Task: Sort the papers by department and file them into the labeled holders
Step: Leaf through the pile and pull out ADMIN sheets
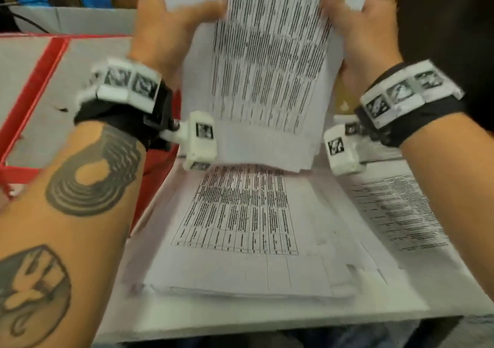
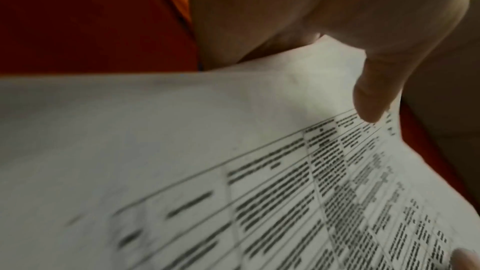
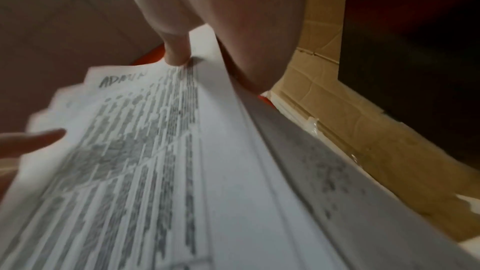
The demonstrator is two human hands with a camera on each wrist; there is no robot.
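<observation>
White printed sheets, a thick bundle of papers point(image 1: 270, 61), held upright in the upper centre of the head view, clamped from both sides. Left hand point(image 1: 171, 32) gripping the bundle's left edge, thumb point(image 1: 205, 9) laid across the printed face; same thumb point(image 2: 374, 89) seen pressing the table-ruled top sheet in the left wrist view. Right hand point(image 1: 358, 32) gripping the right edge, its fingers hidden behind the sheets; in the right wrist view, thumb tip point(image 3: 179, 52) pinned on the top sheet just beside handwritten lettering point(image 3: 122, 80), apparently "ADMIN" but blurred. Bundle's sheets fanned and uneven along the top and bottom edges. Below the bundle, lower centre of the head view, a second stack of papers point(image 1: 240, 240) lying flat on the white table point(image 1: 267, 318), printed grid facing up, edges ragged. To the right of it, more printed sheets point(image 1: 398, 214), also flat on the table. At the left of the frame, a grey box with red borders point(image 1: 34, 80), close to the left forearm. Brown cardboard point(image 3: 350, 141) along the right side of the right wrist view, beside the bundle. Marker-covered bands with small white camera blocks strapped on both wrists. Holder labels not readable in any view.
</observation>
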